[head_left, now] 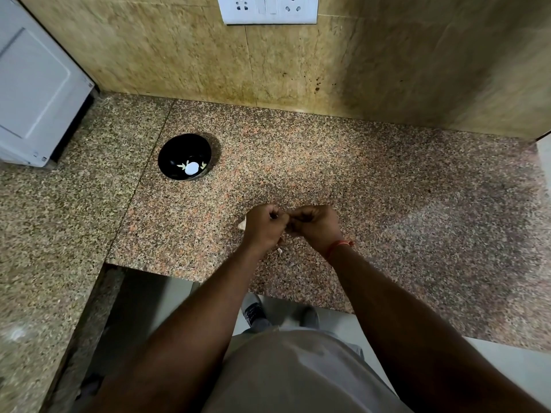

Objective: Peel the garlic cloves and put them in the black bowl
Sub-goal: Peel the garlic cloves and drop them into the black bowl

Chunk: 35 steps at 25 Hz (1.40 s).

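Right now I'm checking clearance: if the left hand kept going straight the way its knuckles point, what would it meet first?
The right hand: the left hand faces it, curled fingers almost touching. Whatever they pinch between them is hidden.

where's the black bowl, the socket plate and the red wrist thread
black bowl (167,158): head view, on its dark inner wall, left side.
socket plate (269,8): head view, on the middle of the white plate.
red wrist thread (340,244): head view, on the band at the wrist.
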Available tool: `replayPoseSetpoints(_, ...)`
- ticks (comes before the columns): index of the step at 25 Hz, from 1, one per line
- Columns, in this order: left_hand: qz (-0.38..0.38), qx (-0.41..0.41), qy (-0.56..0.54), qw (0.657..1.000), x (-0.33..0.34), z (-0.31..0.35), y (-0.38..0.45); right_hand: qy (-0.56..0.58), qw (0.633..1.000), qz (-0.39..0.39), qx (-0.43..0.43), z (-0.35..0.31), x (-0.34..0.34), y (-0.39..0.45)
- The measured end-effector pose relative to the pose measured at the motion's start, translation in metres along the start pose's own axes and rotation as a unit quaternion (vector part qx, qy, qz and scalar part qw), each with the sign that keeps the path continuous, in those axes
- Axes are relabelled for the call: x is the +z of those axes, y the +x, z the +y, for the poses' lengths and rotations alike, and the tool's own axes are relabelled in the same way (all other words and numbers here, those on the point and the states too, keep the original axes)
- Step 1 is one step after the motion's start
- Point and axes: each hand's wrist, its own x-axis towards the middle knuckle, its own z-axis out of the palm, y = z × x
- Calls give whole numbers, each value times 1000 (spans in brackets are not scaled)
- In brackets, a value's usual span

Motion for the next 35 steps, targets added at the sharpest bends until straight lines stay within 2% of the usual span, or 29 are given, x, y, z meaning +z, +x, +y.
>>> replayPoseSetpoints(3, -21, -60, -126, 990, -2, -6, 0, 51, 998, 6, 30, 0, -1, -1)
replayPoseSetpoints(5, -23, -77, -160, 984, -1, -8, -1, 51, 998, 8, 27, 0, -1, -3)
replayPoseSetpoints(13, 17, -70, -110, 991, 6, -10, 1, 29, 999, 5, 17, -8, 1, -3)
replayPoseSetpoints(24, 25, -66, -121, 990, 6, -5, -2, 52, 998, 13, 24, -9, 6, -1)
replayPoseSetpoints(30, 12, -23, 60, 998, 6, -5, 0, 55, 998, 14, 16, -12, 10, -4)
replayPoseSetpoints(35, -3, -67, -5, 998, 7, -12, 3, 136, 990, 31, 34, -9, 8, -6)
